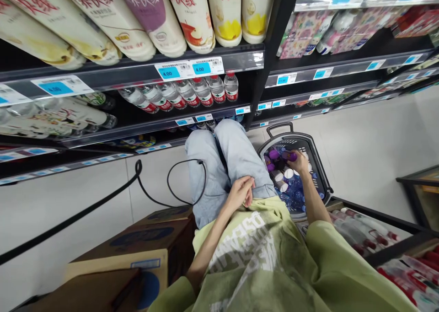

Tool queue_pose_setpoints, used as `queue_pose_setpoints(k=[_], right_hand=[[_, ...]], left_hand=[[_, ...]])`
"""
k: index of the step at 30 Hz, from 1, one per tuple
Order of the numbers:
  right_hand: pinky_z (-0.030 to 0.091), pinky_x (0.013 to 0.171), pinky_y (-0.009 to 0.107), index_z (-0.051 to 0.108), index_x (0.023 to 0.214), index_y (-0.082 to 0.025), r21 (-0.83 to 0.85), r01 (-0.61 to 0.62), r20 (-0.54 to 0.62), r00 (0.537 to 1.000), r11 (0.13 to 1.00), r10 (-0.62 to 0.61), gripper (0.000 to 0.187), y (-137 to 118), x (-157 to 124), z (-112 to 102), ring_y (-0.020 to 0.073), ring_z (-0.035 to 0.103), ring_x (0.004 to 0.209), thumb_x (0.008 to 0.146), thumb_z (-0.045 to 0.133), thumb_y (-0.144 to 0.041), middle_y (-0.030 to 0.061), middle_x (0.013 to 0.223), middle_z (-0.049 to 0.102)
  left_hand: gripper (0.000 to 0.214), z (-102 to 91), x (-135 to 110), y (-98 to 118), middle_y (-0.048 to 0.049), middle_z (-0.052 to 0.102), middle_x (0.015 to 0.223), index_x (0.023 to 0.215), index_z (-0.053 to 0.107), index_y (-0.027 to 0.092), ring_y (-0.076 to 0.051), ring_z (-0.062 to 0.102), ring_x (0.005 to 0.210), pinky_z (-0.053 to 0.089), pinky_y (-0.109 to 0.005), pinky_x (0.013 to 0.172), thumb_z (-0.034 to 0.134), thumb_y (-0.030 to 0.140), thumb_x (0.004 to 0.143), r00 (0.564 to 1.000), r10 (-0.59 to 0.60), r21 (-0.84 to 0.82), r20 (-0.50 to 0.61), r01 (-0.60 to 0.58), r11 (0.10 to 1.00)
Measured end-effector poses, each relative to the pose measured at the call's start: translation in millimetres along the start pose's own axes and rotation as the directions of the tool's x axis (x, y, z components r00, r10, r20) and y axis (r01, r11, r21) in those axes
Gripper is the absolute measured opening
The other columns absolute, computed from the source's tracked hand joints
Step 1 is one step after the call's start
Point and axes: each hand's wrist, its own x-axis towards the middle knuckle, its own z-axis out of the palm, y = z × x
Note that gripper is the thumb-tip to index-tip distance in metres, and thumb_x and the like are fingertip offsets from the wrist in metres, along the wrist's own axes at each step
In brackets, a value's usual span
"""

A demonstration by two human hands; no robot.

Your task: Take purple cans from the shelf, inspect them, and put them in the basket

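Note:
At my right side stands a black shopping basket (318,154) holding several bottles, some with purple caps, some with white caps, and clear blue ones. My right hand (299,162) reaches down into it, fingers closed around a purple-capped bottle (291,156); its lower part is hard to make out among the others. Blue water bottles (294,194) lie nearer to me in the basket. On my lap, by the hem of my green shirt, rests my left hand (241,191) with its fingers curled in and nothing visible in them.
Shelves ahead hold large white bottles (226,12) and red-labelled water bottles (206,92). Cardboard boxes (116,257) stand at my left, beside a black cable (103,193). Behind the basket is a rack with red-capped bottles (360,225).

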Motion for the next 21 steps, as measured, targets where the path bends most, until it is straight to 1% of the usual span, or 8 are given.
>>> queue_pose_setpoints(k=[2,4,7,11,13,15,18,21], right_hand=[[0.056,0.100,0.044,0.074,0.120,-0.022,0.012,-0.062,-0.007,0.998,0.998,0.062,0.053,1,7,4,0.0314,0.070,0.110,0.068,0.073,-0.032,0.0104,0.126,0.073],[0.056,0.099,0.043,0.074,0.122,-0.020,0.030,-0.187,-0.006,0.982,0.982,0.187,0.055,1,14,7,0.0322,0.071,0.109,0.069,0.075,-0.035,0.0115,0.121,0.075],[0.056,0.098,0.042,0.074,0.125,-0.017,0.030,-0.381,0.019,0.925,0.924,0.381,0.055,2,24,11,0.0338,0.072,0.110,0.076,0.076,-0.042,0.0135,0.112,0.078],[0.056,0.093,0.038,0.073,0.126,-0.013,0.006,-0.516,0.032,0.856,0.856,0.516,0.056,1,33,15,0.0324,0.074,0.106,0.085,0.073,-0.051,0.0167,0.110,0.079],[0.057,0.089,0.036,0.071,0.126,-0.011,0.004,-0.551,0.043,0.834,0.834,0.551,0.058,-1,37,18,0.0309,0.075,0.100,0.087,0.073,-0.052,0.0185,0.109,0.078],[0.057,0.088,0.035,0.071,0.126,-0.010,-0.006,-0.558,0.048,0.829,0.830,0.558,0.057,-3,40,22,0.0305,0.075,0.099,0.087,0.074,-0.051,0.0197,0.110,0.077],[0.056,0.090,0.034,0.067,0.128,-0.010,-0.018,-0.540,0.048,0.840,0.842,0.540,0.056,-6,42,29,0.0289,0.072,0.104,0.087,0.075,-0.048,0.0183,0.113,0.076],[0.056,0.089,0.033,0.061,0.134,-0.009,-0.064,-0.499,0.078,0.861,0.864,0.503,0.061,-8,44,36,0.0264,0.068,0.106,0.089,0.072,-0.049,0.0173,0.115,0.075]], left_hand=[[0.051,-0.5,0,0,0.0121,0.039,0.042,0.080,0.054,0.021,-0.013,0.052,0.032,0.037,-0.019,0.031,0.063,0.071,0.088,1.000,-0.005,-0.005,0.004,0.005,1.000],[0.051,-0.9,1,0,0.0121,0.039,0.042,0.080,0.054,0.021,-0.013,0.053,0.032,0.037,-0.019,0.031,0.063,0.071,0.088,1.000,-0.011,-0.011,0.007,0.011,1.000],[0.052,-0.8,1,1,0.0120,0.038,0.041,0.080,0.054,0.021,-0.013,0.052,0.031,0.036,-0.019,0.030,0.063,0.071,0.088,1.000,-0.019,-0.019,0.009,0.019,1.000],[0.050,-0.2,0,2,0.0120,0.038,0.041,0.080,0.055,0.020,-0.013,0.052,0.031,0.037,-0.019,0.031,0.063,0.069,0.089,1.000,-0.021,-0.021,0.010,0.021,1.000],[0.049,-0.2,0,2,0.0120,0.038,0.041,0.080,0.055,0.020,-0.013,0.052,0.031,0.037,-0.019,0.031,0.063,0.068,0.090,1.000,-0.023,-0.023,0.010,0.024,0.999],[0.049,-0.6,0,1,0.0120,0.038,0.041,0.080,0.055,0.020,-0.013,0.052,0.031,0.037,-0.019,0.031,0.063,0.068,0.090,1.000,-0.025,-0.026,0.011,0.026,0.999],[0.048,-1.9,0,0,0.0118,0.038,0.041,0.080,0.055,0.020,-0.013,0.053,0.031,0.037,-0.019,0.031,0.063,0.067,0.091,1.000,-0.027,-0.038,0.013,0.027,0.999],[0.048,-3.3,0,1,0.0118,0.038,0.040,0.080,0.056,0.020,-0.014,0.053,0.031,0.036,-0.019,0.030,0.062,0.066,0.091,0.999,-0.032,-0.050,0.015,0.033,0.998]])
